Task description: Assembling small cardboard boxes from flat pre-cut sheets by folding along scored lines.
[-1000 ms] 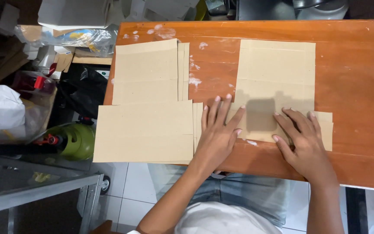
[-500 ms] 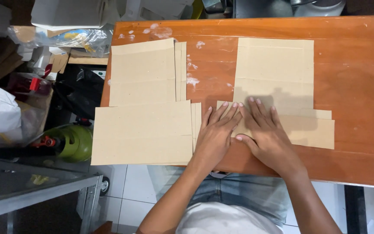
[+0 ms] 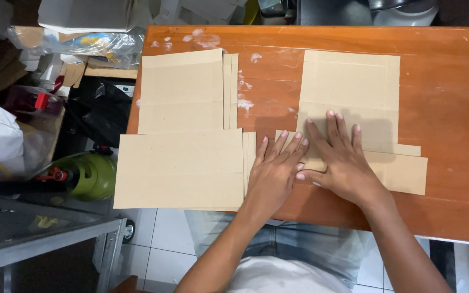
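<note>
A tan cardboard sheet (image 3: 351, 89) lies flat on the orange wooden table (image 3: 451, 108), its near edge folded into a long strip (image 3: 400, 171). My left hand (image 3: 274, 168) and my right hand (image 3: 338, 157) press side by side on the left end of that fold, fingers spread and flat, holding nothing. Just left of my left hand lie two stacks of similar cardboard sheets, one near (image 3: 183, 168) and one farther back (image 3: 185, 89).
The near stack overhangs the table's left edge. Left of the table are a green gas cylinder (image 3: 90, 176), black and white plastic bags, a red tape dispenser (image 3: 36, 100) and boxes. A metal shelf (image 3: 39, 233) stands at the lower left. White smears mark the tabletop.
My right hand slid left along the folded strip, from its right part to beside my left hand. My left hand stayed roughly in place.
</note>
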